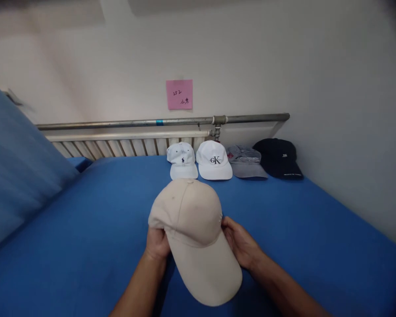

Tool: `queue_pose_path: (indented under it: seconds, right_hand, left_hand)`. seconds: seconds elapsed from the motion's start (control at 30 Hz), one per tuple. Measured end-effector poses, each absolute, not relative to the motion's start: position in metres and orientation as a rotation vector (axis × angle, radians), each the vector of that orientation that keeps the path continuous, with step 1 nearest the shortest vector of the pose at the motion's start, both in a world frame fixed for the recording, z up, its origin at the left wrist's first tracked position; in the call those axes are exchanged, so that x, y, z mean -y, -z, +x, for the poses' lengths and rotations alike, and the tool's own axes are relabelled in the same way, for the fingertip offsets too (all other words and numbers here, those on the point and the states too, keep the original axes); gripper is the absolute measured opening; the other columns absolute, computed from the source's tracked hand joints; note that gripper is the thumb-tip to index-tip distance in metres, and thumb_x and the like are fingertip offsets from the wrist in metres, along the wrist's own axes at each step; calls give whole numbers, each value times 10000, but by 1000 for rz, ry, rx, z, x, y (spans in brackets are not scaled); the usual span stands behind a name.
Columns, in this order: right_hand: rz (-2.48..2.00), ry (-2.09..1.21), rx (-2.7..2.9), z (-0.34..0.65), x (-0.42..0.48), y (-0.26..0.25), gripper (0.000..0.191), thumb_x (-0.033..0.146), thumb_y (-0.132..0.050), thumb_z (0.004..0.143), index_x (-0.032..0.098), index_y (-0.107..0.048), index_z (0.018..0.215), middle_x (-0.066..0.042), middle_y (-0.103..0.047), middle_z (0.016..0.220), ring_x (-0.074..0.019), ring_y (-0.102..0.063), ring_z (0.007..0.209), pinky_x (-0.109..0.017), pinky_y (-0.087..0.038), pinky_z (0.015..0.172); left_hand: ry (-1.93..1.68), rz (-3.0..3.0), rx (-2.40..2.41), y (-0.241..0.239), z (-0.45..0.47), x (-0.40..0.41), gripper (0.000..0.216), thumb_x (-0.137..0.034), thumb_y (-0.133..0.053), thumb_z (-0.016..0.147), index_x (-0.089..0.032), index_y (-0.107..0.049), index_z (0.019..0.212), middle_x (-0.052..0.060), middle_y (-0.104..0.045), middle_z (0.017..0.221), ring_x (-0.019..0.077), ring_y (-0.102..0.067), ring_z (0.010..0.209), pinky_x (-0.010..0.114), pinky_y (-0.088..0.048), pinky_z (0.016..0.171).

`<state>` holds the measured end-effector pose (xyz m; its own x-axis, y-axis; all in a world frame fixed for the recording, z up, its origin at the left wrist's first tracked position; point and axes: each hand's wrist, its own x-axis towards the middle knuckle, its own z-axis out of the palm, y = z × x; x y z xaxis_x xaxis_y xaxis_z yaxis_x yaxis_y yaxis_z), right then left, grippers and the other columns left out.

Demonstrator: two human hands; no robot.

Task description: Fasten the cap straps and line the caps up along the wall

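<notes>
A beige baseball cap (198,215) is held up above the blue surface, its brim tilted down toward me and to the right. My left hand (157,242) grips the cap's left edge, with the fingers hidden inside or behind it. On the other side, my right hand (239,242) is closed on the cap's right edge near the brim. Behind it stands a row of caps: a pale cap (181,156) with a small dark emblem, a white cap (214,160) with dark letters, a faded grey cap (246,160) and a black cap (279,158).
The blue-covered surface (95,211) reaches back to a white radiator (128,147) and a metal pipe (119,124). A pink note (180,94) is stuck on the wall. At the left hangs a blue curtain (20,171); a wall borders the right side.
</notes>
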<state>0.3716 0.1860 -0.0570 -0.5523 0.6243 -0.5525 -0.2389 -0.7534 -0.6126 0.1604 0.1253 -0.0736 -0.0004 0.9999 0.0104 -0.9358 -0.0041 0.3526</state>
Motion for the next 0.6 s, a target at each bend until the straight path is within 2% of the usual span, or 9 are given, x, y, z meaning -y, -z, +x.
queue_pose_path:
  seconds: [0.1,0.2,0.27,0.4,0.5,0.6]
  right_hand:
    - [-1042,-2246,631,374,-192,61,81,281,-561,717,211,-583,751,6,-669,650,-199,-645,716,-316,-479,738]
    - [-1042,-2196,607,374,-197,64,82,287,-571,708,213,-582,742,4,-679,669,-196,-646,734,-315,-477,756]
    - [-1070,-2182,601,374,-197,64,75,283,-576,705,210,-585,722,11,-669,651,-180,-623,680,-303,-471,724]
    - [-1048,-2114,693,377,-196,59,66,265,-607,681,209,-585,654,30,-635,610,-159,-579,634,-290,-451,703]
    - [-899,-2090,695,384,-196,51,55,238,-651,628,209,-610,651,29,-672,677,-169,-612,731,-293,-450,785]
    - [-799,-2147,666,390,-197,41,172,331,-689,642,208,-664,759,-3,-714,766,-223,-643,871,-332,-456,832]
  left_hand:
    - [-1719,84,-374,57,170,-129,451,-169,-288,947,-138,-728,1042,76,-764,838,170,-710,888,307,-448,1004]
    - [-1765,124,-317,43,175,-127,484,-306,-259,989,-114,-669,1161,109,-753,974,178,-699,956,314,-449,1005]
    - [-1704,219,-265,41,175,-125,476,-349,-295,988,-113,-681,1134,117,-742,1033,191,-689,999,314,-449,1009]
    - [-1566,291,-252,46,166,-123,415,-150,-326,973,-154,-740,999,56,-762,967,138,-716,901,235,-450,1000]
    - [-1477,298,-297,48,161,-121,387,-154,-361,961,-161,-745,1002,51,-763,958,172,-712,929,308,-419,1059]
    - [-1420,343,-277,46,160,-118,389,-178,-355,968,-159,-737,1041,48,-757,988,190,-701,969,332,-402,1076]
